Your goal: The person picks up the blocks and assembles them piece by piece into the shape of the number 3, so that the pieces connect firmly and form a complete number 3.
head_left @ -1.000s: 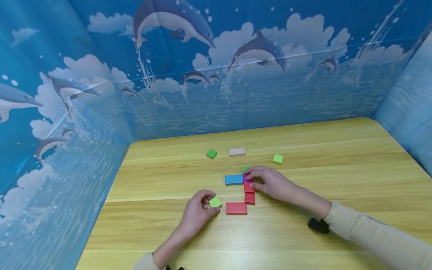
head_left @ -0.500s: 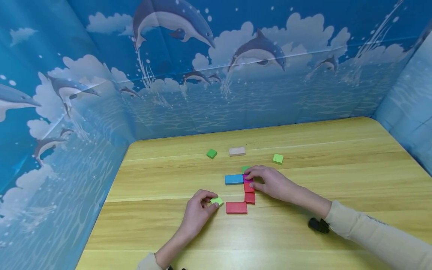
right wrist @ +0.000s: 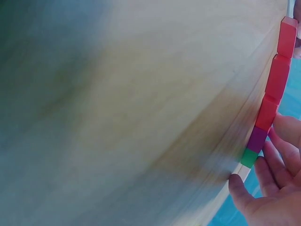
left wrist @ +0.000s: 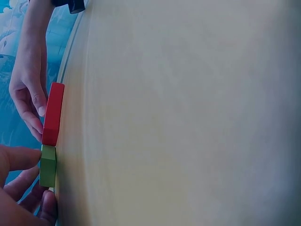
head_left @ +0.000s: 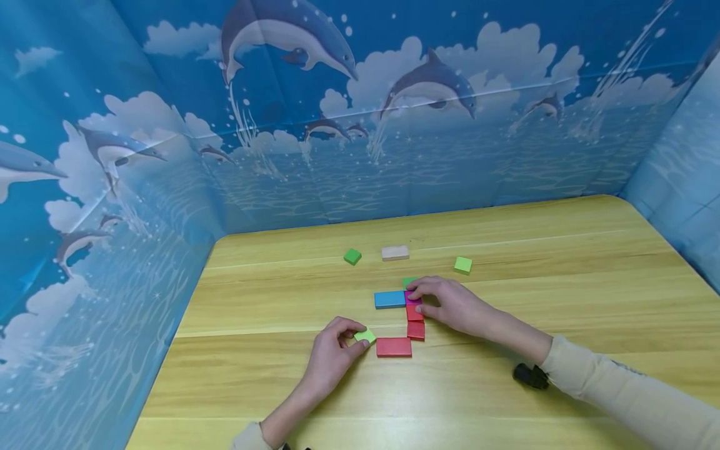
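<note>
My left hand pinches a light green square block between thumb and fingers, right at the left end of a red rectangular block. In the left wrist view the green block is lined up end to end with the red one. My right hand rests at a column of small blocks, fingertips on the magenta block and thumb at the edge of a red square block. Another red square lies below, a green block above. A blue rectangular block adjoins the magenta one.
Farther back on the wooden table lie a dark green square block, a pale pinkish rectangular block and a light green square block. A dolphin-print curtain borders the table's back and sides.
My left hand has slid the light green block a little to the right, up to the red rectangular block. The right hand has stayed at the column.
</note>
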### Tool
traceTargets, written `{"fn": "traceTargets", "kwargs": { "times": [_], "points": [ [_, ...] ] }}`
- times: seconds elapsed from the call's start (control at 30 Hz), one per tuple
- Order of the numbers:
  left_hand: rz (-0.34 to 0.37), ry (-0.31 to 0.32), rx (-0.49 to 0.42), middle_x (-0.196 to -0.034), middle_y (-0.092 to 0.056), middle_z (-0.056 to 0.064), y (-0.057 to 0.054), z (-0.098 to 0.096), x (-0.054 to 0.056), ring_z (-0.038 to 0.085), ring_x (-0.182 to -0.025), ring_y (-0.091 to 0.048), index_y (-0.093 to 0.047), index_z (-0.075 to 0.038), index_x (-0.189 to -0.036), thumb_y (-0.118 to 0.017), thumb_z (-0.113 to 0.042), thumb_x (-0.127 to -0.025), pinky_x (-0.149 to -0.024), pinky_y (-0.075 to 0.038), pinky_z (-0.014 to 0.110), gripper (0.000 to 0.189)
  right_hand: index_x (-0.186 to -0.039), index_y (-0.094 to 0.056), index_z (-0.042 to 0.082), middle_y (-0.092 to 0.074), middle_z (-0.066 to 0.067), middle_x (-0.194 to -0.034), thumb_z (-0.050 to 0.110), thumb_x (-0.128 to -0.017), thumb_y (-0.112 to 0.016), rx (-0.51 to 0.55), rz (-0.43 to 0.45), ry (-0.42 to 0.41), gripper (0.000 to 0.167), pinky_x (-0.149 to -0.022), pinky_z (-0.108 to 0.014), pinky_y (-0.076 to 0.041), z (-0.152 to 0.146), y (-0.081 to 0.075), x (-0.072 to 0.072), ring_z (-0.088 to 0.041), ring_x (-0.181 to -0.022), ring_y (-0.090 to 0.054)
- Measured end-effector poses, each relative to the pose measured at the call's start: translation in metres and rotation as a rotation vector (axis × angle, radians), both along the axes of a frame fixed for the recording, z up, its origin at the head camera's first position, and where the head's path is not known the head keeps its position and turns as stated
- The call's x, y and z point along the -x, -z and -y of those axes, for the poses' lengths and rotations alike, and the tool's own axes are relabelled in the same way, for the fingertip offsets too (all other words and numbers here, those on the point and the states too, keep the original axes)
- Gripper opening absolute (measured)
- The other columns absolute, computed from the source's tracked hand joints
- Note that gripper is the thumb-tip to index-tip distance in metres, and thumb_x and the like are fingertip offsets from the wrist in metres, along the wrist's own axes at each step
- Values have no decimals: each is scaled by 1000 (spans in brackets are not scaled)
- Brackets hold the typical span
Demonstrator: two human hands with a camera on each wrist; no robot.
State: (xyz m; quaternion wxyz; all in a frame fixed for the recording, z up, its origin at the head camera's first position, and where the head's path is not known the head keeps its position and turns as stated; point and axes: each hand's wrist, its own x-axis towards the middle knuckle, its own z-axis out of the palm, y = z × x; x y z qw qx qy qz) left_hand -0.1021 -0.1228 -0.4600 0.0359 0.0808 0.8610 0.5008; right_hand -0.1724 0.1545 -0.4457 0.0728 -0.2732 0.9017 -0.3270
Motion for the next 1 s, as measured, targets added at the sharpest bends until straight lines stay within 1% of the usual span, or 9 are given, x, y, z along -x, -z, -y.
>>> {"fn": "traceTargets", "kwargs": {
  "times": [0.23, 0.37, 0.47, 0.57, 0.8, 0.87, 1.0],
  "points": [
    [2, 1, 3, -94, -63, 3, 0, -1, 0, 14, -77, -52, -73, -11, -101, -79, -10, -83, -65, -46, 23, 19, -119, -71, 15, -59, -1, -133, 14, -91, -72, -1, 9, 2, 28, -103, -47, -41, -1, -1, 0, -28, -128, -50],
    [16, 3, -11, -97, -62, 3, -1, 0, 1, 17, -82, -54, -72, -10, -105, -78, -12, -84, -68, -46, 23, 21, -118, -71, 15, -59, 0, -133, 15, -91, -72, -2, 18, 9, 28, -103, -45, -41, -1, -2, 0, -26, -129, -50],
    [15, 7, -13, -98, -62, 2, -3, 0, 4, 19, -87, -55, -72, -10, -105, -76, -14, -86, -70, -46, 24, 20, -118, -71, 14, -59, -1, -133, 14, -91, -72, 3, 12, 3, 27, -102, -46, -42, -1, -2, -1, -28, -128, -50],
    [4, 10, -2, -98, -63, 2, -5, 1, 9, 20, -88, -55, -72, -10, -105, -75, -12, -87, -70, -46, 24, 18, -119, -71, 13, -59, -2, -133, 13, -91, -71, 9, 13, -2, 27, -102, -47, -42, 0, -2, -2, -29, -128, -50],
    [24, 12, 4, -100, -64, 3, -4, 4, 27, 19, -90, -55, -71, -8, -106, -75, -10, -87, -72, -46, 25, 20, -119, -71, 13, -59, -2, -133, 12, -92, -71, 18, 19, -8, 27, -102, -47, -42, 1, -2, -2, -29, -128, -50],
    [20, 25, 2, -100, -64, 5, -4, 5, 33, 20, -90, -55, -71, -7, -107, -75, -9, -86, -73, -46, 26, 21, -119, -71, 13, -59, -2, -133, 12, -92, -71, 22, 17, -11, 27, -101, -47, -43, 1, -2, -2, -29, -128, -50],
    [33, 62, -3, -101, -63, 7, -2, 8, 46, 21, -89, -55, -71, -7, -109, -75, -10, -86, -74, -47, 27, 23, -119, -71, 14, -59, -1, -133, 13, -92, -71, 24, 18, -10, 27, -101, -47, -43, 1, -1, -1, -29, -127, -51]
  ]
}}
